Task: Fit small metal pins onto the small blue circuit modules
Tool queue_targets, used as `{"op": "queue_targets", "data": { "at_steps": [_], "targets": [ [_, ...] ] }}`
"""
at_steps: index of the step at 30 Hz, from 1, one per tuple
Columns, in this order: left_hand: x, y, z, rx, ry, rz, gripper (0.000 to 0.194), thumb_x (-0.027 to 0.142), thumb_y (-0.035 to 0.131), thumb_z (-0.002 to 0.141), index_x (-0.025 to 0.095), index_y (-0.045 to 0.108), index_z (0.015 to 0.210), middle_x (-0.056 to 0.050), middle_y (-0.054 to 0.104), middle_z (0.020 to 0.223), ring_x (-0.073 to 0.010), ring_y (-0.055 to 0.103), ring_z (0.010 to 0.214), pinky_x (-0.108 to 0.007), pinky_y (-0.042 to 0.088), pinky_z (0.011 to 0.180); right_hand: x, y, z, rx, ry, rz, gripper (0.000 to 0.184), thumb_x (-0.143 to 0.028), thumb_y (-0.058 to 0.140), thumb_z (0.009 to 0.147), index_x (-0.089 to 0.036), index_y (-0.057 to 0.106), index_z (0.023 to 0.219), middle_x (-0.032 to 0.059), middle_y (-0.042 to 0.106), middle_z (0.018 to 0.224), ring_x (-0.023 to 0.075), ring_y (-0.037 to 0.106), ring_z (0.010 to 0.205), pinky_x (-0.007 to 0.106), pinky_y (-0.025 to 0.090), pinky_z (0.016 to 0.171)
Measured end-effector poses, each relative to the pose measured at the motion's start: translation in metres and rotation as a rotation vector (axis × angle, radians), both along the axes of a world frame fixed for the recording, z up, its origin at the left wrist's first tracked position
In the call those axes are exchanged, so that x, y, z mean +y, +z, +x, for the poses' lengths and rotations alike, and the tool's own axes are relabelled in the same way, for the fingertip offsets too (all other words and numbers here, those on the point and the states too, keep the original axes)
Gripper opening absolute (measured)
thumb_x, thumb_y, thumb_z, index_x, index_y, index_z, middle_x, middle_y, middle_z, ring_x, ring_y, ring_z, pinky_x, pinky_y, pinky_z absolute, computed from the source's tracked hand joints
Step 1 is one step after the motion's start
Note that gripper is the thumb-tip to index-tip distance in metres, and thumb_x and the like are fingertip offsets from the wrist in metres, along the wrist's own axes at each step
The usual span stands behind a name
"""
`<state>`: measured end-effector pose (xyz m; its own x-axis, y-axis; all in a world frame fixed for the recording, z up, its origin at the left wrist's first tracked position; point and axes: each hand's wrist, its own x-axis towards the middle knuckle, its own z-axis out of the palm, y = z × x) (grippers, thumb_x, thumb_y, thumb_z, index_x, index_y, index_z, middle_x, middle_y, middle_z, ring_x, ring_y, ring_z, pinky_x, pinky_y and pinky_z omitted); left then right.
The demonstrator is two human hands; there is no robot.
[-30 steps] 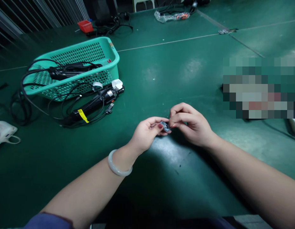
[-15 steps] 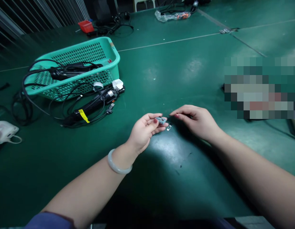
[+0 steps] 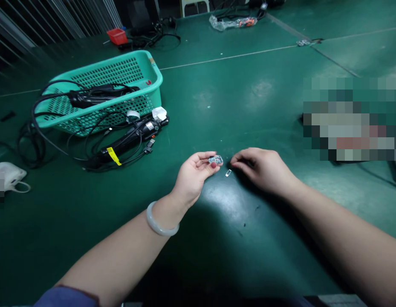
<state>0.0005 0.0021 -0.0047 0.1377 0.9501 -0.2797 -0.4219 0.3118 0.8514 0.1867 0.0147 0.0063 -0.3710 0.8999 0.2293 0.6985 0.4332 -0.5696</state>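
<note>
Between the thumb and fingers of my left hand (image 3: 194, 175) is a small blue-grey piece that looks like a circuit board (image 3: 216, 160), with fine detail on its upper face. My right hand (image 3: 261, 167) rests low over the table just right of it, thumb and fingertips pressed together; whether anything tiny is in that pinch is too small to tell. A small white-rimmed rectangular piece (image 3: 228, 173) lies on the green table between the hands, close to the right thumb. The two hands are apart.
Left of my hands stands a turquoise basket (image 3: 157, 83) holding black corded devices. Before it lies a black handheld device (image 3: 127, 138) with cables. A white object (image 3: 10, 175) sits at the left edge. Farther back are a red tray (image 3: 117, 36) and a clear plastic bag (image 3: 221, 23).
My right hand has drawn away from the piece in my left hand and come down to the table. The small white-rimmed piece has come into sight on the table.
</note>
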Motion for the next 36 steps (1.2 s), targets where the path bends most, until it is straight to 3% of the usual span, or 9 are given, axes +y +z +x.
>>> {"op": "queue_targets", "data": {
  "at_steps": [5,9,18,22,36],
  "targets": [
    [-0.001,-0.003,0.001,0.009,-0.006,0.036,0.029,0.011,0.078,0.06,0.013,0.06,0.082,-0.002,0.069,0.087,-0.0107,0.065,0.084,-0.032,0.046,0.092,-0.013,0.007,-0.013,0.259,-0.137,-0.031,0.011,-0.033,0.063,0.081,-0.024,0.068,0.078,0.0,0.071,0.073,0.0155,0.063,0.063,0.029,0.049,0.06],
    [-0.002,-0.001,0.001,-0.011,-0.023,0.027,0.031,0.012,0.081,0.056,0.013,0.059,0.078,-0.001,0.07,0.082,-0.0098,0.065,0.078,-0.03,0.049,0.084,-0.016,0.006,-0.02,0.288,-0.16,0.042,0.009,-0.031,0.065,0.081,-0.025,0.067,0.076,0.0007,0.071,0.073,0.0164,0.063,0.064,0.031,0.05,0.061],
    [-0.002,-0.002,0.0,-0.031,-0.058,0.033,0.032,0.013,0.082,0.054,0.013,0.061,0.078,-0.001,0.07,0.078,-0.0098,0.066,0.075,-0.03,0.05,0.082,-0.014,0.005,-0.016,0.164,0.046,0.412,0.01,-0.016,0.06,0.083,-0.024,0.065,0.08,0.004,0.071,0.082,0.018,0.064,0.074,0.034,0.052,0.07],
    [-0.003,-0.001,-0.001,-0.03,-0.07,0.028,0.032,0.013,0.083,0.053,0.012,0.062,0.077,-0.001,0.071,0.077,-0.0101,0.066,0.075,-0.03,0.051,0.081,-0.012,0.002,-0.014,0.13,0.113,0.471,0.01,-0.014,0.061,0.082,-0.023,0.064,0.079,0.003,0.071,0.079,0.0168,0.062,0.071,0.032,0.052,0.069],
    [-0.002,-0.003,0.0,-0.011,-0.104,0.025,0.03,0.011,0.081,0.055,0.012,0.065,0.08,-0.001,0.071,0.077,-0.0097,0.066,0.074,-0.03,0.05,0.084,-0.013,0.007,-0.013,0.186,0.018,0.209,0.004,-0.022,0.068,0.078,-0.024,0.068,0.075,-0.0001,0.071,0.072,0.0153,0.063,0.068,0.028,0.051,0.066]
  ]
}}
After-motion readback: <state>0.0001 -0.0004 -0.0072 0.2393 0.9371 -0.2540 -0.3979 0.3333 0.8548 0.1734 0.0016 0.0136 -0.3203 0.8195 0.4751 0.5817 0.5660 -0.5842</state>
